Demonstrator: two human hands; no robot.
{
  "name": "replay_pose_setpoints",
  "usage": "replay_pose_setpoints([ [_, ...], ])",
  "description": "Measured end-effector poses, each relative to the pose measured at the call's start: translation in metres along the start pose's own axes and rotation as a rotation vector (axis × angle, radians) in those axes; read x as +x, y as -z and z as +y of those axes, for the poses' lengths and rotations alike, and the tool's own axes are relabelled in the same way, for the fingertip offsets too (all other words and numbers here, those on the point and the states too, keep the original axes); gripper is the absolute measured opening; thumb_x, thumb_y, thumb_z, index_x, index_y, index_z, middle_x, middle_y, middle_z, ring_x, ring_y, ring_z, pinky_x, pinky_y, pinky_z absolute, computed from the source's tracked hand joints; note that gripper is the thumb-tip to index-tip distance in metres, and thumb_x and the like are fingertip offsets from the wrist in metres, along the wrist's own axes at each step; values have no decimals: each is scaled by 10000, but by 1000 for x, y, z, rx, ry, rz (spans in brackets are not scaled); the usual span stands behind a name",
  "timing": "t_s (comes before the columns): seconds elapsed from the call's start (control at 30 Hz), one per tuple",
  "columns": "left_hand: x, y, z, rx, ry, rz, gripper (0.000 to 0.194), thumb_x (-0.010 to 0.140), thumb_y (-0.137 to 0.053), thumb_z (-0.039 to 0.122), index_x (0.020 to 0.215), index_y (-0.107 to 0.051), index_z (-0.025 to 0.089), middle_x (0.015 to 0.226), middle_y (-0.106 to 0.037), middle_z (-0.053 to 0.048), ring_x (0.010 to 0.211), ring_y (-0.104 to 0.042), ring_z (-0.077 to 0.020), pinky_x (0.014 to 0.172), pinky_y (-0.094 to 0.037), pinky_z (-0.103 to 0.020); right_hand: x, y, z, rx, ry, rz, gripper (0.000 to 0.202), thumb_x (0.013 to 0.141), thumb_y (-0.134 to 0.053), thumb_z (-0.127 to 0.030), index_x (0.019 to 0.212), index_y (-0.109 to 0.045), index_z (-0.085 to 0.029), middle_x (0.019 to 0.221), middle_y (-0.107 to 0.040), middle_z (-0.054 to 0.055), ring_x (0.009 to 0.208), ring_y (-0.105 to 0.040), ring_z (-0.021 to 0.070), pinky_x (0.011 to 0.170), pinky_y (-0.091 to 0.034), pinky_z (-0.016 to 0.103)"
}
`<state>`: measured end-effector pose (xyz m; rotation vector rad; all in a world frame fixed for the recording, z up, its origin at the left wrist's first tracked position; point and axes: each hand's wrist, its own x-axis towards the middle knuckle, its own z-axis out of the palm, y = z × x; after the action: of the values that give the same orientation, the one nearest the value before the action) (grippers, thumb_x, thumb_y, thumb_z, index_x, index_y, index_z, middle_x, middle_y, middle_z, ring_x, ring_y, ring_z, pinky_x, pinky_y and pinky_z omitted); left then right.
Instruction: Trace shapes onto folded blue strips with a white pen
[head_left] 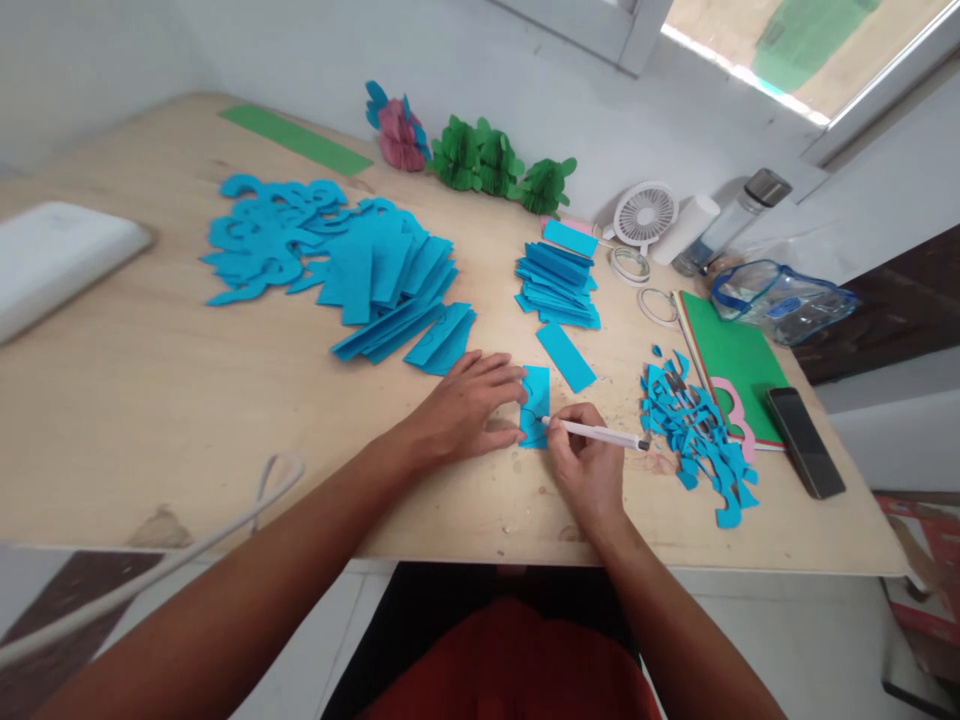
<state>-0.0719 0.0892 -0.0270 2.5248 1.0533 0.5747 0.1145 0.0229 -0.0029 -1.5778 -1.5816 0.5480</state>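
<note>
A small blue paper piece [535, 388] with a dark curved line lies on the wooden table [442, 500] in front of me. My left hand [472, 405] rests beside it, fingers spread, with fingertips at its left edge. In my right hand [589, 460] is a white pen [604, 433], its tip on the right part of the paper. Just behind lies a plain blue strip [566, 357], and farther back a stack of blue strips [557, 285]. Folded blue papers [390, 265] are piled behind my left hand, the nearest bearing a drawn curve.
Blue cut-out shapes [270, 235] lie at the left, blue scraps [694, 420] at the right. A phone [805, 440] touches green sheets [739, 350]. Along the wall stand paper figures [480, 157], a fan [645, 214] and a bottle [735, 222]. A white cable [172, 562] crosses the front edge.
</note>
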Motion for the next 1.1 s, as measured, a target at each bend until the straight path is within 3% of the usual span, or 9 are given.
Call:
replay_pose_setpoints([
  [1.1,0,0,1,-25,13,-1,320,766,-704,400,1042,-650,249,1361,-599,-70,1343,-438,-318,1143,-241,-533,-3,1,0,7,21,-21,69,820,-538,-254,769,-565,-216,701,-625,3,634,-559,157,579,-424,270],
])
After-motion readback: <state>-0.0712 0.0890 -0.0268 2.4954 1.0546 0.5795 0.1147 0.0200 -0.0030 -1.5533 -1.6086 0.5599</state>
